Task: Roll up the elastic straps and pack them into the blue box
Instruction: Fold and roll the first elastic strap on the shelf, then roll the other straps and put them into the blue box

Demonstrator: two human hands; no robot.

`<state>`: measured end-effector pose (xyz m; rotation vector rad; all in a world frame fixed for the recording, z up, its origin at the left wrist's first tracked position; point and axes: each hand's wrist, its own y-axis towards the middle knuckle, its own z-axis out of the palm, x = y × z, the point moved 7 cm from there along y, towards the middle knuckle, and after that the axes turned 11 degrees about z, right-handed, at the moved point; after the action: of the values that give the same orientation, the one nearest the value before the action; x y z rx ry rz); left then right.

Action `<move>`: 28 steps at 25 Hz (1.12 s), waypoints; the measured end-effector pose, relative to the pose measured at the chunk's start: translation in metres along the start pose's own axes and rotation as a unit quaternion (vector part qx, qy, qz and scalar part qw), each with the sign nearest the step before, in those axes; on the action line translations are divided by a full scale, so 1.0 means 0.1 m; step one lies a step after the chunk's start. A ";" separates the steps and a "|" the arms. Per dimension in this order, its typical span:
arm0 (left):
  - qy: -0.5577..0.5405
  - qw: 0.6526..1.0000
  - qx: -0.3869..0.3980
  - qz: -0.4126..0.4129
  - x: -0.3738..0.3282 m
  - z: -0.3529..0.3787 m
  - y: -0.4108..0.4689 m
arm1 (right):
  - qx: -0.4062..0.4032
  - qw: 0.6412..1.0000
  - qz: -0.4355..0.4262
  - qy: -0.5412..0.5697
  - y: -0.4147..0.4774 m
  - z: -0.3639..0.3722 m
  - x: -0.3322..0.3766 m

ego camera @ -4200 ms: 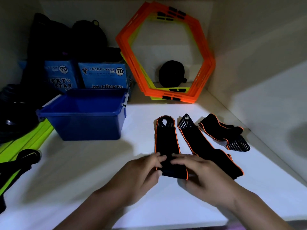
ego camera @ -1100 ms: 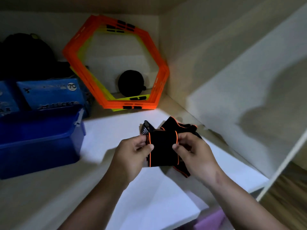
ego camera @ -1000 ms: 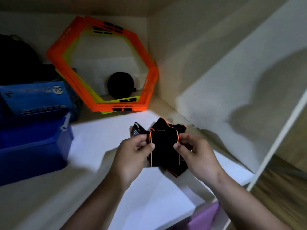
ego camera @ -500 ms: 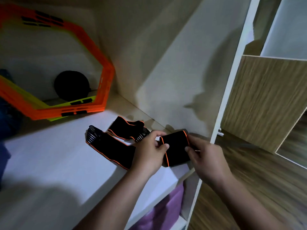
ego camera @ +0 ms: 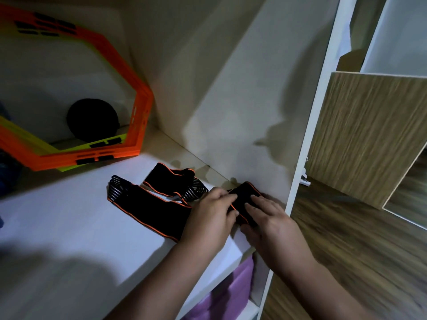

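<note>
A rolled black elastic strap with orange edging (ego camera: 243,196) lies at the shelf's right end, against the side wall. My left hand (ego camera: 211,218) and my right hand (ego camera: 269,218) both press down on it, fingers over the roll. A second black strap (ego camera: 147,207) lies flat and unrolled just left of my left hand, its striped end pointing away. Beyond that one rests a third strap (ego camera: 172,182), loosely folded. The blue box is out of view to the left.
Orange and yellow hexagonal rings (ego camera: 136,125) lean against the back wall, with a round black pouch (ego camera: 92,120) behind them. The white shelf (ego camera: 69,227) ends at a white upright (ego camera: 307,139). Purple cloth (ego camera: 231,287) lies on the shelf below. Wooden floor lies to the right.
My view has swung right, so the blue box left the frame. Both hands carried the rolled strap from mid-air down onto the shelf's right end and now press it flat there.
</note>
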<state>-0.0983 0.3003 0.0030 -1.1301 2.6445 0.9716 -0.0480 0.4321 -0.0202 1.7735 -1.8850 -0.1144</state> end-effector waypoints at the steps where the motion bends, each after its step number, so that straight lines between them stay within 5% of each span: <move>1: 0.015 1.000 0.012 -0.006 0.03 0.02 0.06 | 0.005 1.000 0.000 -0.003 0.06 0.03 0.02; 8: 0.129 0.985 0.080 -0.078 0.46 -0.02 0.42 | 0.021 0.999 -0.008 -0.027 0.59 0.32 0.30; 15: 0.132 0.985 0.078 -0.081 0.56 -0.07 0.47 | 0.030 0.999 -0.015 -0.001 0.75 0.40 0.35; 28: 0.067 0.994 -0.058 -0.057 0.69 -0.98 0.06 | 0.002 0.992 -0.118 0.049 0.86 0.07 0.89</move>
<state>-0.1381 0.2030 0.0608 -1.4032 2.6184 1.0759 -0.1267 0.3567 0.0386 1.9629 -1.6032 -0.1084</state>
